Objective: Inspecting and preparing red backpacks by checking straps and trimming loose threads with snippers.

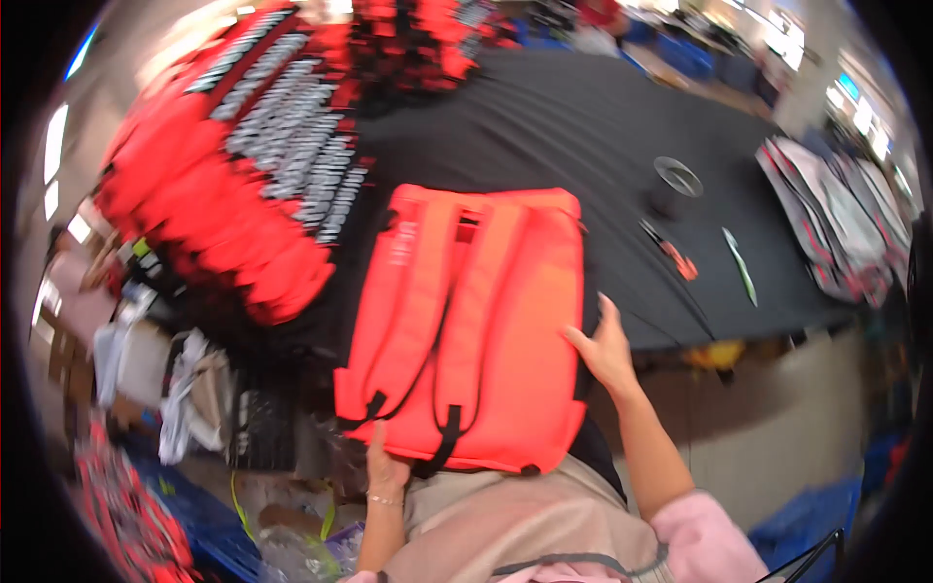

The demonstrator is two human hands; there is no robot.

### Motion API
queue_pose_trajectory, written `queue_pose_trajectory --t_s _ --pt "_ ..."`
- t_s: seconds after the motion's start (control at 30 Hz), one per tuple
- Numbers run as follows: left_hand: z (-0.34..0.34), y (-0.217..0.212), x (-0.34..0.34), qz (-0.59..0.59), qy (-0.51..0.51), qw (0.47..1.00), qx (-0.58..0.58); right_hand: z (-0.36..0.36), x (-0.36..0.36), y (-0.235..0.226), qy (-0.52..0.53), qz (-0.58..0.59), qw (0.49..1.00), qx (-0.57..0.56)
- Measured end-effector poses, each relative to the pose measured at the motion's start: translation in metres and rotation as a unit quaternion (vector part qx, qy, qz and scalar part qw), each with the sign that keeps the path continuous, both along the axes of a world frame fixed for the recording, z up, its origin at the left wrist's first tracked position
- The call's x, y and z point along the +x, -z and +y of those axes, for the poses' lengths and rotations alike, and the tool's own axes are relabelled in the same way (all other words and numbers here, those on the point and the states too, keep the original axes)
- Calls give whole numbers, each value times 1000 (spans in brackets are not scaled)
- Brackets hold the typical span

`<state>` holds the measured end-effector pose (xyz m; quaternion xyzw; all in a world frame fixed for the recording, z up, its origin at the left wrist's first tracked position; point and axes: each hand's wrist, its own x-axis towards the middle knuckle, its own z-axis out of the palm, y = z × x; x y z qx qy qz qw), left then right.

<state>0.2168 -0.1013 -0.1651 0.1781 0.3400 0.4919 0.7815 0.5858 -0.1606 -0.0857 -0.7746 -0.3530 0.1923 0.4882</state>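
A bright red-orange backpack (539, 321) lies tilted at the table's near edge and against my front. Its two padded shoulder straps face up, with black webbing at their lower ends. My left hand (387, 468) grips the lower left corner; most of its fingers are hidden under the bag. On the right side, my right hand (604, 348) holds the edge, thumb on the upper face and the other fingers partly behind it.
A large pile of red bags (214, 194) with white-patterned parts covers the left. On the black-covered table (544, 117) lie orange-handled snips (671, 251), a slim green-white tool (740, 266) and a dark round container (671, 185). Grey bags (826, 219) are stacked far right.
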Motion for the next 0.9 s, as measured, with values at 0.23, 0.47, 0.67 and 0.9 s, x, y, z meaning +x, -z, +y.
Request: queue_pose_trajectory --t_s 0.23,0.47,0.67,0.9 --pt "14 -38 8 34 -27 998 37 -25 8 -7 -25 148 981 123" --pt "56 -185 31 72 16 975 208 -19 43 -108 -94 131 957 241" --pt "137 -297 91 -7 98 939 329 -17 111 -199 -25 69 949 306" --pt "219 -460 94 -85 56 853 511 45 128 -366 -128 27 910 395"
